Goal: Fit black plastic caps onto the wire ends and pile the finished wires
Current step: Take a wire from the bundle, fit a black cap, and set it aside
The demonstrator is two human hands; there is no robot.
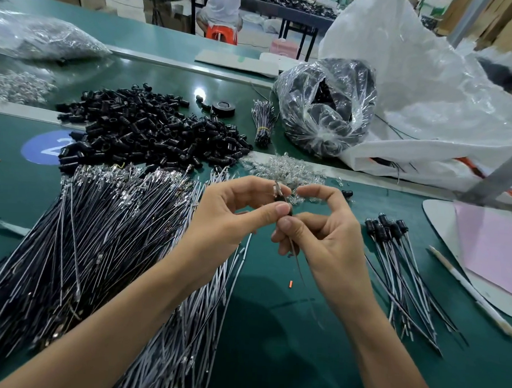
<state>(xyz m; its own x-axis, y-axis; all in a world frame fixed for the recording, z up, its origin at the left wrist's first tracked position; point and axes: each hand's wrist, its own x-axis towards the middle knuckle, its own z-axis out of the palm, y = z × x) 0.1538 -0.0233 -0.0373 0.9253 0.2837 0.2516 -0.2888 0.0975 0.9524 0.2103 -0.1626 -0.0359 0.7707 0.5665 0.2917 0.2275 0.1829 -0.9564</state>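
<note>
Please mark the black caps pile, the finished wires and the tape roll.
black caps pile [152,127], head view, heap centre.
finished wires [386,228], head view, capped ends.
tape roll [226,112], head view, front wall.

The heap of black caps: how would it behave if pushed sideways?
The black caps are small, loose cylinders, so they would probably scatter and roll rather than slide together. They look like light plastic, so a gentle push likely moves them.
</note>
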